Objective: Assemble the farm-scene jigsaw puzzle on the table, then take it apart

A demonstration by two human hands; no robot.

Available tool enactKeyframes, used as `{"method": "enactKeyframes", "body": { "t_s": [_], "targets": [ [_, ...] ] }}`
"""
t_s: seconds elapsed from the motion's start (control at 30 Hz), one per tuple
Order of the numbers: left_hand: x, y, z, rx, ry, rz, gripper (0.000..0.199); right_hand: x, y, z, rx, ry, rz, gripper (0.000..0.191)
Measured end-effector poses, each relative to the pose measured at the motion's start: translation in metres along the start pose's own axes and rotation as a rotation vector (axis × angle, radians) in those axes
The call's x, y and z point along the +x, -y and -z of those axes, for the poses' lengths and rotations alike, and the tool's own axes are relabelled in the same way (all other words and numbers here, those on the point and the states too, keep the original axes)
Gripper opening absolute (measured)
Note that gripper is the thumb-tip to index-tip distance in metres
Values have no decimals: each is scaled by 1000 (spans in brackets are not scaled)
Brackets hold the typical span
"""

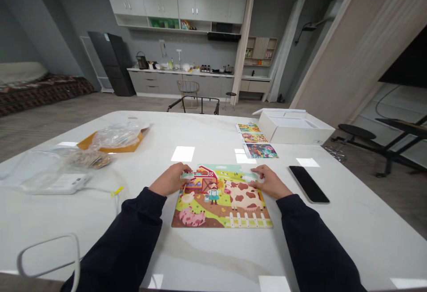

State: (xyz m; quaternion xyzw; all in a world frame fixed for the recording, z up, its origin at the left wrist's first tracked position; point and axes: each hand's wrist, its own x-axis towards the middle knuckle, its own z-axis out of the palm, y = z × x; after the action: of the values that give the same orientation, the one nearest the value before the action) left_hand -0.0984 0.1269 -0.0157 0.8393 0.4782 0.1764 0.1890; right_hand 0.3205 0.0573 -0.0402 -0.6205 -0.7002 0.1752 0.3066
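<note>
A farm-scene jigsaw puzzle (222,198) lies flat on the white table (207,256), showing a red barn, a farmer, a spotted cow, pigs and a white fence. My left hand (170,179) is at the barn side of the upper edge, its fingertips on a pale green puzzle piece (187,176). At the upper right corner of the puzzle sits my right hand (270,182), its fingertips on something small and pale (260,178). That pale thing is partly hidden, and I cannot tell whether the hand grips it.
A black smartphone (308,184) lies right of the puzzle. Beyond it are several picture cards (252,138) and an open white box (295,127). Plastic bags (116,135) rest on an orange envelope (111,146) at left. A chair back (50,256) shows at the near left.
</note>
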Motion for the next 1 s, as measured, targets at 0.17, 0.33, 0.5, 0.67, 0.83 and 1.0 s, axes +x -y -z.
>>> {"method": "enactKeyframes", "body": {
  "t_s": [0.17,0.33,0.5,0.67,0.83,1.0],
  "targets": [
    [1,-6,-1,-9,-17,18,36,2,8,0,-5,33,-54,40],
    [6,-2,-4,-107,-34,62,46,1,20,0,54,45,-102,42],
    [4,-8,0,-91,-48,9,30,-1,31,3,109,59,-79,41],
    [-2,-21,7,-182,1,-59,15,-2,37,5,72,135,-95,23],
    [-1,-9,19,-287,-155,16,28,1,35,13,123,51,-85,22],
    [-4,-4,31,-378,61,64,49,-2,31,25,225,66,-78,31]
  ]
}}
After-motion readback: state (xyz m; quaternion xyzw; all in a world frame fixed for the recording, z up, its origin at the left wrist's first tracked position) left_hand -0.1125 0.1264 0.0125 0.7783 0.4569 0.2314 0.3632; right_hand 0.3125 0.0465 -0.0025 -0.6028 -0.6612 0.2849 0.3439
